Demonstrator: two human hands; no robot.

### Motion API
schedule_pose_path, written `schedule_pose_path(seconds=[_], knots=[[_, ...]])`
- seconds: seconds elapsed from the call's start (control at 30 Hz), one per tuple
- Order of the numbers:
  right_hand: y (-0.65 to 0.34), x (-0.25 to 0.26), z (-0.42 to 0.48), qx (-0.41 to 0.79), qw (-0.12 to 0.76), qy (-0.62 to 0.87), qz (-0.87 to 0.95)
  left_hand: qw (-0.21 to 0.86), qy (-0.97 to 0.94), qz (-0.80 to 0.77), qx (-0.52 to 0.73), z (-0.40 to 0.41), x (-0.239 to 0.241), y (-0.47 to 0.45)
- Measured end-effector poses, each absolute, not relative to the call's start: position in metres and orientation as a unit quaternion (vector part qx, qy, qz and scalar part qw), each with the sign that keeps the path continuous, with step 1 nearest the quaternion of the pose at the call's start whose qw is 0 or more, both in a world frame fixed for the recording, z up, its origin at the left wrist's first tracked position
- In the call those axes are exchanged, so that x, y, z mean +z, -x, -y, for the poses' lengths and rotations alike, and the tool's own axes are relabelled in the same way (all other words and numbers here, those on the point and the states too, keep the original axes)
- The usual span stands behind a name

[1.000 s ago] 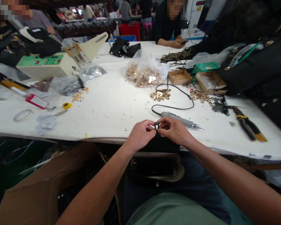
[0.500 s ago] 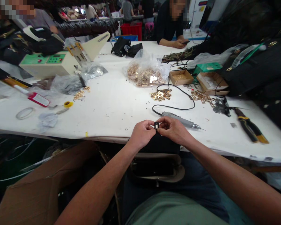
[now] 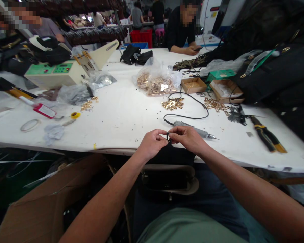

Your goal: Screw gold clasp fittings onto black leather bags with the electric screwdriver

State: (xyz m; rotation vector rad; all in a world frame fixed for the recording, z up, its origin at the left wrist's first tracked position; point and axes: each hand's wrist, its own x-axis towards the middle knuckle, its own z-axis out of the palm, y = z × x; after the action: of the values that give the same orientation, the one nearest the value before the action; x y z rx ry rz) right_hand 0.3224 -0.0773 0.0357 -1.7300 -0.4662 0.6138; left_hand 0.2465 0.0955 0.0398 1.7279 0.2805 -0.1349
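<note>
Compared with half a second ago, the thumb of the right hand (image 3: 186, 137) is now laid higher over the small dark piece (image 3: 168, 137), so most of its pale patch is hidden. Both hands are set in a pinch: the piece is gripped from one side by the thumb and fingertips of the left hand (image 3: 152, 144) and from the other by the right's, presumably because something that tiny has to be steadied. It's held right between them, just above the black flap (image 3: 173, 157), with the open bag (image 3: 167, 180) rested nearer the lap. Whether piece and flap are joined can't be told. Just beyond the right hand, the grey electric screwdriver (image 3: 201, 132) is parked, apparently for easy reach, with loose gold fittings (image 3: 172, 104) heaped farther out.
</note>
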Motion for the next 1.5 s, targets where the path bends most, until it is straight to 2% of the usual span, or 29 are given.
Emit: schedule_pose_path(seconds=[0.17, 0.33, 0.43, 0.57, 0.63, 0.73, 0.83, 0.93, 1.03, 1.1, 1.23, 1.37, 1.5], knots=[[-0.288, 0.057, 0.100, 0.312, 0.594, 0.718, 0.185, 0.629, -0.769, -0.068, -0.091, -0.080, 0.057, -0.211], [-0.265, 0.043, 0.131, 0.347, 0.590, 0.715, 0.144, 0.560, -0.820, -0.027, -0.119, -0.056, 0.048, -0.193], [-0.277, 0.028, 0.136, 0.327, 0.598, 0.724, 0.107, 0.480, -0.873, -0.022, -0.089, -0.046, 0.034, -0.203], [-0.303, 0.018, 0.129, 0.319, 0.599, 0.729, 0.093, 0.300, -0.952, 0.057, -0.012, -0.043, 0.022, -0.209], [-0.311, 0.014, 0.126, 0.330, 0.601, 0.721, 0.101, 0.256, -0.964, 0.073, -0.008, -0.045, 0.019, -0.206], [-0.311, 0.010, 0.127, 0.349, 0.601, 0.711, 0.107, 0.319, -0.945, 0.022, -0.068, -0.046, 0.021, -0.202], [-0.298, 0.018, 0.136, 0.380, 0.602, 0.694, 0.112, 0.499, -0.845, 0.000, -0.195, -0.049, 0.029, -0.198], [-0.284, 0.048, 0.145, 0.403, 0.611, 0.668, 0.136, 0.650, -0.691, -0.009, -0.316, -0.054, 0.039, -0.194], [-0.286, 0.081, 0.149, 0.385, 0.607, 0.672, 0.177, 0.713, -0.609, -0.010, -0.347, -0.057, 0.050, -0.201], [-0.295, 0.087, 0.147, 0.358, 0.588, 0.700, 0.191, 0.717, -0.606, -0.017, -0.345, -0.056, 0.051, -0.212], [-0.317, 0.050, 0.138, 0.318, 0.543, 0.763, 0.148, 0.607, -0.739, -0.055, -0.286, -0.050, 0.035, -0.234], [-0.327, 0.008, 0.125, 0.329, 0.541, 0.767, 0.106, 0.521, -0.825, -0.081, -0.202, -0.044, 0.013, -0.236], [-0.333, -0.002, 0.116, 0.343, 0.530, 0.771, 0.079, 0.352, -0.935, -0.031, -0.025, -0.039, 0.003, -0.225]])
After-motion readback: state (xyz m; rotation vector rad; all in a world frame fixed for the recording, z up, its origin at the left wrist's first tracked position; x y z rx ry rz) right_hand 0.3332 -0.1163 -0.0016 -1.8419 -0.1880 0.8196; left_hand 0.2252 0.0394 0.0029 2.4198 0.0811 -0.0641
